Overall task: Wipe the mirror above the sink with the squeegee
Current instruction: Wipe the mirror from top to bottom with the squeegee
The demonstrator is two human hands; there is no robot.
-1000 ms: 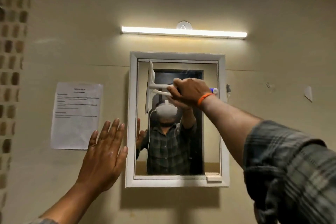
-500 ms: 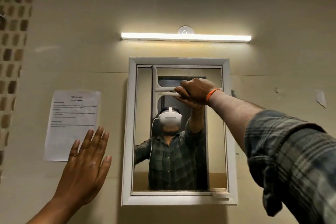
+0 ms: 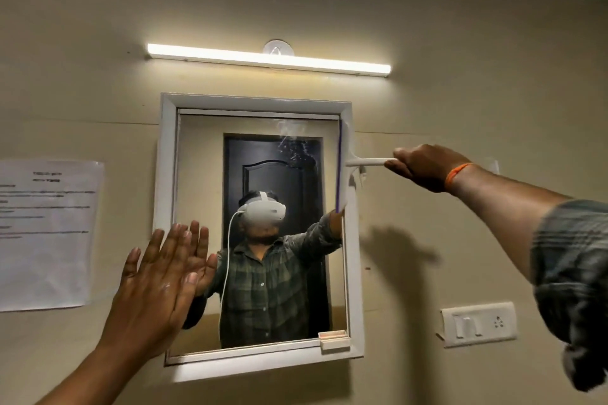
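A white-framed mirror (image 3: 204,174) hangs on the beige wall. My right hand (image 3: 424,168) grips the handle of a white squeegee (image 3: 345,171). Its blade stands upright at the mirror's right edge, over the frame. A patch of streaks and droplets (image 3: 294,148) shows on the glass near the top, left of the blade. My left hand (image 3: 158,279) is raised flat with straight fingers, over the mirror's lower left edge and frame. The sink is out of view.
A lit tube light (image 3: 268,59) runs above the mirror. A printed paper notice (image 3: 42,233) is stuck to the wall on the left. A white switch and socket plate (image 3: 478,324) sits on the wall at the lower right.
My right hand has drawn the squeegee across the glass from the left side to the right edge. My left hand has shifted right, from the wall onto the mirror's left edge.
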